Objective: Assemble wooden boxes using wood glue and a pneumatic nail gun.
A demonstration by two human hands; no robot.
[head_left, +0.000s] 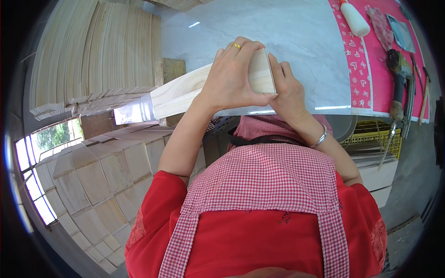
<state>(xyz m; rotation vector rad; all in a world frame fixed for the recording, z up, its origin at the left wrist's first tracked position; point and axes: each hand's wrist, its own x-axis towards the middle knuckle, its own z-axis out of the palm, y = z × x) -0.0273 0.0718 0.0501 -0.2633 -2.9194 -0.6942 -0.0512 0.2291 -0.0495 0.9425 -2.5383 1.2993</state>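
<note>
A long pale wooden box [183, 88] lies slantwise over the near edge of the table, its right end toward my hands. My left hand [232, 76] is closed over that end, the thumb at the near corner and the fingers across the far side. A yellow ring sits on one of its fingers. My right hand [288, 90] presses its bent fingers against the thin end board [270, 72]; its fingertips are partly hidden behind the board. A silver bangle [321, 137] is on my right wrist.
Tall stacks of thin wooden boards [92, 51] stand at the left, beside a wood block [171, 69]. Many wooden boxes [97, 176] are piled lower left. On the pink cloth [378, 88] at right lie a white glue bottle [355, 19] and an air tool [397, 78]. A yellow crate [371, 132] stands below.
</note>
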